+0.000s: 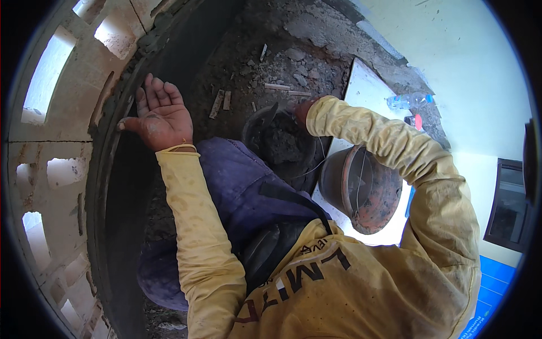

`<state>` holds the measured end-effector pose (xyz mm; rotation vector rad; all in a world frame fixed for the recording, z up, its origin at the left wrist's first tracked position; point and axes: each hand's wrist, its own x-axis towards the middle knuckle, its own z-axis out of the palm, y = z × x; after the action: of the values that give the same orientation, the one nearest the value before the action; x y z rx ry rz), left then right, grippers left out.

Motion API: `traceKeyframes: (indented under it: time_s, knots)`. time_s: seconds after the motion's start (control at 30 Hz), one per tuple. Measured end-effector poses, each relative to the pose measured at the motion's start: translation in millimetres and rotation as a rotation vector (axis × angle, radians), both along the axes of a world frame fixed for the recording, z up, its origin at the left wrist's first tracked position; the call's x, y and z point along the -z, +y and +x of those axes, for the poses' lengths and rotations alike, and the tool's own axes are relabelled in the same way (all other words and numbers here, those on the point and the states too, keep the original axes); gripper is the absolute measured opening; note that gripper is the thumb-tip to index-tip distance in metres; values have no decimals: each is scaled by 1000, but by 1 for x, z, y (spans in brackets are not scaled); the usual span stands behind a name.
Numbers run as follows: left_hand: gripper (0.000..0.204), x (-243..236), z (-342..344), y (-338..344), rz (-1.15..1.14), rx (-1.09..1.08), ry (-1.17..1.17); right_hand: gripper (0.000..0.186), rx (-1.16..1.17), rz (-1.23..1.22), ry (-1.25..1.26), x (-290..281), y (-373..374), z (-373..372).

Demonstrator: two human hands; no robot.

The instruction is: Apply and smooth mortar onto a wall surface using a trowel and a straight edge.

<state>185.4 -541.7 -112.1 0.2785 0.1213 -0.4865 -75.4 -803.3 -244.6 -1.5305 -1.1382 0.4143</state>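
My left hand (161, 120) is raised palm up, fingers stretched out and nothing in it. It is close beside the dark, wet-looking mortar face (125, 186) of the low wall, its thumb toward the wall's edge. My right hand (304, 111) is at the rim of a dark bucket (247, 134) of lumpy grey mortar (280, 141). It looks closed, but its fingers are mostly hidden by shadow and the sleeve. A dark, pointed blade-like piece (271, 114) sticks up at the bucket's far left side; whether my hand holds it is not visible.
A second, mortar-stained bucket (336, 181) with a wire handle lies tilted on a white slab (364, 85) at right. Clear plastic bottles (407, 101) lie beyond it. Rubble (296, 55) and wood scraps (217, 104) litter the ground. Pierced blocks (62, 135) line the left.
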Motion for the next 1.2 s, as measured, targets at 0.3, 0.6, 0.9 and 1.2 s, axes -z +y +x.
traceKeyframes:
  time_s: [0.3, 0.6, 0.9, 1.2]
  knots:
    - [83, -1, 0, 18, 67, -54, 7, 42, -1083, 1098, -653, 18, 105, 54]
    - [81, 5, 3, 17, -33, -23, 9, 52, -2010, 2132, -1322, -6, 141, 57]
    - [80, 1, 3, 18, -29, -60, 51, 63, -2318, 2495, -1671, -5, 151, 37]
    - [83, -2, 2, 16, 9, -74, 66, 69, -2562, 2375, -1777, -4, 125, 7]
